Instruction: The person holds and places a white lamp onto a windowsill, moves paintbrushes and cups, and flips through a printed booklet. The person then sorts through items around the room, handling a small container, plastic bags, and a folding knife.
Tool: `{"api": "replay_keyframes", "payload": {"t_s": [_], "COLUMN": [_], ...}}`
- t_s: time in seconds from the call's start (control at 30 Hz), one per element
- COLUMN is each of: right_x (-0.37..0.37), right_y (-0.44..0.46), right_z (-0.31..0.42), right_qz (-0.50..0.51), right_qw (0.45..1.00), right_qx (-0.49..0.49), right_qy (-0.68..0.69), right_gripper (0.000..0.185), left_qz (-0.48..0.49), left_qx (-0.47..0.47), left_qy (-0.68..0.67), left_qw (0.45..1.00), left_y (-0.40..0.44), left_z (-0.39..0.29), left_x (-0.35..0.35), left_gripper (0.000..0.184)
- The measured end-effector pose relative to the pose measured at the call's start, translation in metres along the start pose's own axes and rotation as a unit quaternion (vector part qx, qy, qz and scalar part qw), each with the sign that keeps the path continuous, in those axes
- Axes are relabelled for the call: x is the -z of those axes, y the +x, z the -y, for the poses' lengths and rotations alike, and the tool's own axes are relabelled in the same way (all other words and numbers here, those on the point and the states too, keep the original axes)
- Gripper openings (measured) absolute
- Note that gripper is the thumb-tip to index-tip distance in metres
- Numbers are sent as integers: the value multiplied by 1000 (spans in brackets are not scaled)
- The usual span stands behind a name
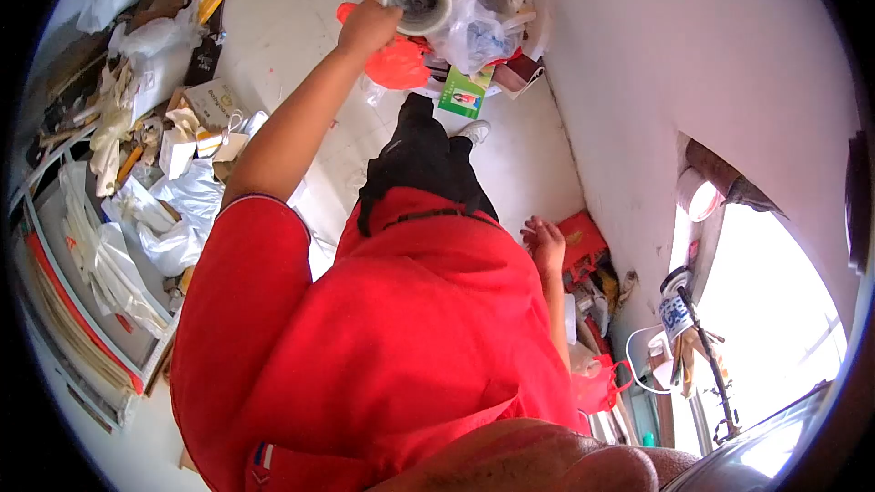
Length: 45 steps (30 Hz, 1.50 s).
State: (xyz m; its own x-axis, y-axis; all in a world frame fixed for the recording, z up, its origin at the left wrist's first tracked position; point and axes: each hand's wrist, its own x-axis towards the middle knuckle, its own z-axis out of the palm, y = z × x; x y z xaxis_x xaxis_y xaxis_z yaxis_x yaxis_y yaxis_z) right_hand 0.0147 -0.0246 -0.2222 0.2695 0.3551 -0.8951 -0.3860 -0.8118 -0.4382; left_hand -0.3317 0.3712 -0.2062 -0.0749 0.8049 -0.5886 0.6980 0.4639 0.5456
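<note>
My left hand (372,27) reaches far forward, its fingers closed on the rim of a round, white-rimmed container (443,11) with a dark grey inside. What the container holds is unclear. A red plastic bag (398,66) hangs or lies just below that hand; I cannot tell which. Beside the container is a clear plastic bag (474,35), with a green picture box (463,94) on the floor nearer my feet. My right hand (545,241) hangs low by my side, fingers loosely apart and nothing visible in them. Close to it is a red box (581,239).
Plastic bags (187,210), cardboard boxes (214,102) and scraps crowd the left side, near a metal-framed rack (96,319). A white wall (629,64) runs along the right, with a bright window (766,310). A blue-and-white can (674,314) stands near the sill.
</note>
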Motion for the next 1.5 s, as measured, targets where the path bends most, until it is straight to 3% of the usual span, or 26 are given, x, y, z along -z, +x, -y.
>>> {"api": "replay_keyframes", "payload": {"t_s": [0.13,0.23,0.3,0.4,0.47,0.53,0.63,0.77,0.8,0.9,0.97,1.03,1.1,1.17,1.37,1.4,1.5], "right_x": [-32,-84,-120,-134,-134,-125,-105,-75,-63,-34,-12,9,37,64,159,165,200], "right_y": [1,-18,-49,-72,-93,-100,-97,-103,-104,-124,-129,-138,-141,-149,-150,-152,-132], "right_z": [63,128,163,179,180,170,144,138,138,134,122,112,97,90,93,101,122], "right_qz": [76,154,166,161,146,149,53,138,90,102,84,47,23,-40,-152,-177,-199], "right_qw": [988,964,946,868,866,885,840,941,938,974,981,979,968,963,948,941,939], "right_qx": [118,171,224,341,325,297,390,293,291,204,162,172,191,182,174,195,213], "right_qy": [-65,-130,-163,-323,-350,-325,-375,-98,-165,-3,68,99,161,196,219,213,181], "right_gripper": [34,47,55,63,65,66,67,53,43,32,31,31,27,28,33,32,32], "left_qz": [55,76,139,163,144,91,89,129,152,222,292,315,277,327,376,359,375], "left_qx": [-3,-49,-49,-84,-157,-150,-163,-216,-230,-285,-275,-291,-346,-320,-239,-276,-274], "left_qy": [58,-37,14,113,167,168,200,262,276,152,65,71,174,186,186,189,178], "left_qw": [997,995,989,976,963,970,962,932,921,920,914,900,879,869,876,871,868], "left_y": [-83,-132,-147,-193,-217,-230,-251,-275,-282,-284,-286,-281,-271,-266,-281,-277,-274], "left_z": [-35,-43,-34,-48,-56,-59,-76,-112,-120,-121,-125,-122,-106,-94,-92,-84,-81], "left_x": [26,16,2,-5,-11,-28,-42,-50,-53,-72,-81,-92,-104,-109,-120,-125,-131], "left_gripper": [45,45,43,41,40,40,41,47,49,57,43,36,33,31,29,28,28]}}
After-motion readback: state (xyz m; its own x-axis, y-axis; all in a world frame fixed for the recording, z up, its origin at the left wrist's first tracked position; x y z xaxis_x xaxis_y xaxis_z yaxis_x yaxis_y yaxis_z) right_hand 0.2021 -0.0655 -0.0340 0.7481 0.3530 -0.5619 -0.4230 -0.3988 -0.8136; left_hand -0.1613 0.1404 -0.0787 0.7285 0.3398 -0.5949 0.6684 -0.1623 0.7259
